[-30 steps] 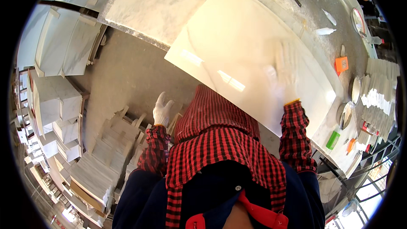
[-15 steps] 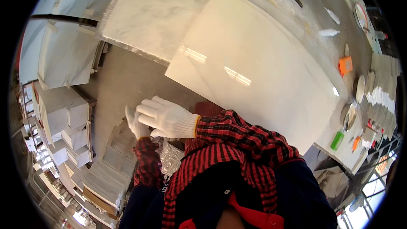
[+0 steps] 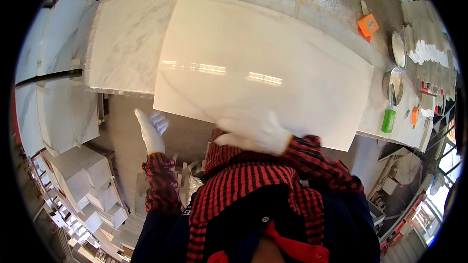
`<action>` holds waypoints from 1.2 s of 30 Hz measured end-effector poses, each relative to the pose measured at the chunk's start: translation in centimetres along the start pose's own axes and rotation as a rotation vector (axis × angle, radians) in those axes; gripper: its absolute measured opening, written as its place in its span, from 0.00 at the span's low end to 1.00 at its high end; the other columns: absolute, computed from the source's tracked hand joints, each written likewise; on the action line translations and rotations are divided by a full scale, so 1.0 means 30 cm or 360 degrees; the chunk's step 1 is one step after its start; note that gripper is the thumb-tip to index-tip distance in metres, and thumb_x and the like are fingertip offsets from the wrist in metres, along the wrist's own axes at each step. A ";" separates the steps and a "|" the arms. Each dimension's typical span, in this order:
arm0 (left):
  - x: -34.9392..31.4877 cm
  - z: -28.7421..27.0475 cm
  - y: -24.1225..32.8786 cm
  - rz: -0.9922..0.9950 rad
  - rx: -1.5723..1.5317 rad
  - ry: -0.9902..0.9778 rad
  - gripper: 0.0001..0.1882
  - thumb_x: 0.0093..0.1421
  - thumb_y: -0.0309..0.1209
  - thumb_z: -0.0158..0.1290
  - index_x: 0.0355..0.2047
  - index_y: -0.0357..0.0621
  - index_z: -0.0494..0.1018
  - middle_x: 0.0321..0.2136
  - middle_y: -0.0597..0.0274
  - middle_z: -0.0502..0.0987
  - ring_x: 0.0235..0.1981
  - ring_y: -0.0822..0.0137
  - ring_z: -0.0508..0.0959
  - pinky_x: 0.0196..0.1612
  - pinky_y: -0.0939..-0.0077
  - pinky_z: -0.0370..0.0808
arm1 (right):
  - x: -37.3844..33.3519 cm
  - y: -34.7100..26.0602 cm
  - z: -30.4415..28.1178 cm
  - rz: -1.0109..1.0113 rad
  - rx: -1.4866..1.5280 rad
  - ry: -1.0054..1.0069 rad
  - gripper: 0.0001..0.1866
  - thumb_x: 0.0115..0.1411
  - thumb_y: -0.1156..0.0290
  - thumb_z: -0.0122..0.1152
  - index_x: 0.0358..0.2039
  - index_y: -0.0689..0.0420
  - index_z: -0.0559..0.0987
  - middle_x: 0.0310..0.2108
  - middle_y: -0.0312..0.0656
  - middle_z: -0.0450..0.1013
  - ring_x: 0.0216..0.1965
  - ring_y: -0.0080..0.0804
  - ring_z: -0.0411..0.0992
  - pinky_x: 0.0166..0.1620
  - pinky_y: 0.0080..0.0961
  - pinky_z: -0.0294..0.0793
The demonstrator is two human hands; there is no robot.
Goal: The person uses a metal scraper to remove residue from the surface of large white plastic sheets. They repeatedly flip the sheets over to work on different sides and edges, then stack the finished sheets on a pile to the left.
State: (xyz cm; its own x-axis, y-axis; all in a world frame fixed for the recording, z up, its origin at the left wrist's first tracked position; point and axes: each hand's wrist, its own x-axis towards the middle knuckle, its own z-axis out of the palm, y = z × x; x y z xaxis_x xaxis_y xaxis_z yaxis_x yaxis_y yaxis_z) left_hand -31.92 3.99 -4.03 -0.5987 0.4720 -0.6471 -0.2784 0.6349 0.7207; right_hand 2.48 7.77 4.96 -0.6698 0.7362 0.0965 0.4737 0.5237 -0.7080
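A large glossy white slab (image 3: 263,68) lies flat on the workbench in front of me. My right hand (image 3: 253,132), in a white glove and blurred by motion, is at the slab's near edge with its fingers spread and nothing in it. My left hand (image 3: 151,130), also in a white glove, is raised just below the slab's near left corner. Its fingers are straight, and it holds nothing and does not touch the slab. Both sleeves are red and black check.
A grey-veined marble slab (image 3: 122,44) lies under and left of the white one. On the bench to the right are an orange tool (image 3: 368,24), round dishes (image 3: 396,85), a green block (image 3: 388,121) and stacked tiles (image 3: 429,44). White stone blocks (image 3: 83,180) are stacked on the floor at left.
My right hand left the slab's right part, swept across my chest and is now at the near edge. My left hand rose from beside my body. The view turned toward the slab.
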 end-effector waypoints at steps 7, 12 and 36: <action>-0.089 0.133 0.124 0.0419 0.0348 -0.0123 0.42 0.68 0.62 0.49 0.54 0.25 0.74 0.41 0.47 0.83 0.40 0.58 0.83 0.45 0.68 0.80 | -0.497 0.066 -0.131 0.0462 -0.0564 0.0818 0.20 0.49 0.66 0.73 0.45 0.52 0.83 0.49 0.39 0.79 0.54 0.46 0.75 0.53 0.40 0.76; -0.008 0.106 0.073 0.0703 0.0342 -0.0218 0.30 0.73 0.51 0.49 0.55 0.33 0.76 0.44 0.55 0.83 0.41 0.64 0.83 0.45 0.71 0.81 | -0.767 0.083 -0.094 0.1030 -0.0769 0.0552 0.39 0.50 0.51 0.73 0.60 0.56 0.74 0.66 0.51 0.65 0.69 0.57 0.58 0.69 0.56 0.55; -0.082 -0.108 -0.480 0.0734 0.0863 -0.0818 0.22 0.70 0.42 0.56 0.58 0.43 0.72 0.31 0.66 0.70 0.32 0.74 0.72 0.49 0.63 0.77 | -1.282 0.246 -0.038 0.1730 0.1804 0.1674 0.37 0.74 0.40 0.42 0.52 0.66 0.81 0.39 0.45 0.81 0.36 0.26 0.79 0.41 0.22 0.77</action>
State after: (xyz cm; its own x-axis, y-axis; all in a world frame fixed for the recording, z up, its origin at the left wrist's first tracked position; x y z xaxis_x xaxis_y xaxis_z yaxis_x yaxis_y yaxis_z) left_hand -28.87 -8.31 -12.01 -0.1149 0.8872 -0.4467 0.3813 0.4547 0.8049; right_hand 32.39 -16.20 -3.19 0.4028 0.6648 -0.6291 -0.4500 -0.4547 -0.7686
